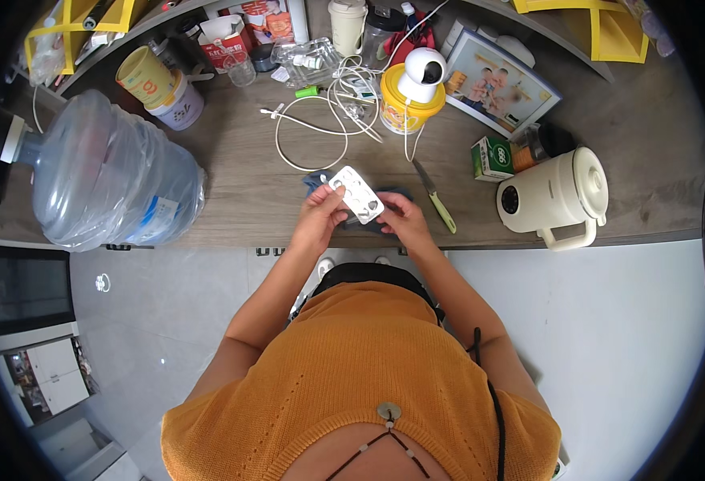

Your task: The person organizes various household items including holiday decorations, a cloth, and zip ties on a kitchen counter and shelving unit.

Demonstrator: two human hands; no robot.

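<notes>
Above the desk's near edge, my left hand (320,215) and my right hand (404,218) hold a white blister pack (356,195) between them. It is a flat rectangle with rounded corners, tilted down to the right, with several rounded marks on its face. My left thumb and fingers pinch its left edge, and the right fingers close on its lower right corner. Under the hands lies a dark blue cloth (314,181), mostly hidden by them. To the right of my right hand rests a knife (441,210) with a light green handle.
A large water bottle (112,176) lies at left, near stacked tubs (178,106). Tangled white cable (344,132) spreads behind the hands, beside a white camera (422,76) on a yellow tub (400,112). At right stand a cream kettle (549,192), green box (493,159) and framed photo (501,84).
</notes>
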